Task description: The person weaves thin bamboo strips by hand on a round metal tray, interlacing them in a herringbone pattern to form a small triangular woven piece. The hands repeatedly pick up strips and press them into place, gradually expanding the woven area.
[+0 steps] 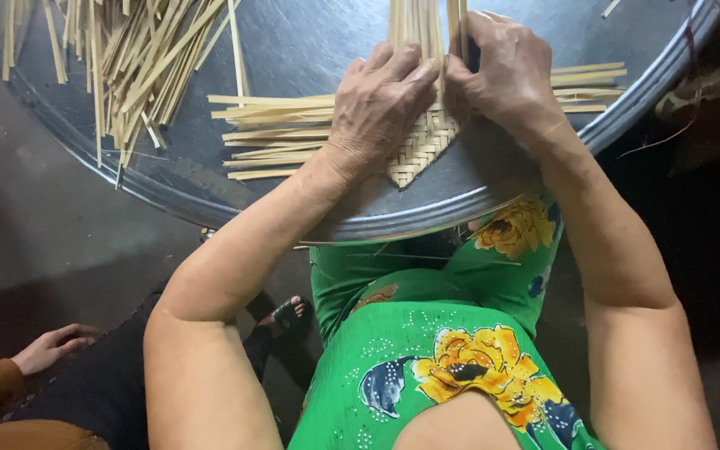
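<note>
A small woven patch of pale bamboo strips (423, 146) lies on a large round metal tray (393, 225). My left hand (377, 104) presses down on the weave, fingers curled over the upright strips. My right hand (506, 71) pinches the strips right beside it, at the top edge of the weave. Loose ends of the strips stick out to the left (272, 133) and to the right (589, 83) of the patch.
A heap of loose bamboo strips (135, 58) lies at the tray's far left. Below the tray are my knees in green flowered cloth (427, 333). Another person's hand in an orange sleeve (52, 346) rests at the lower left, near a sandalled foot (285, 312).
</note>
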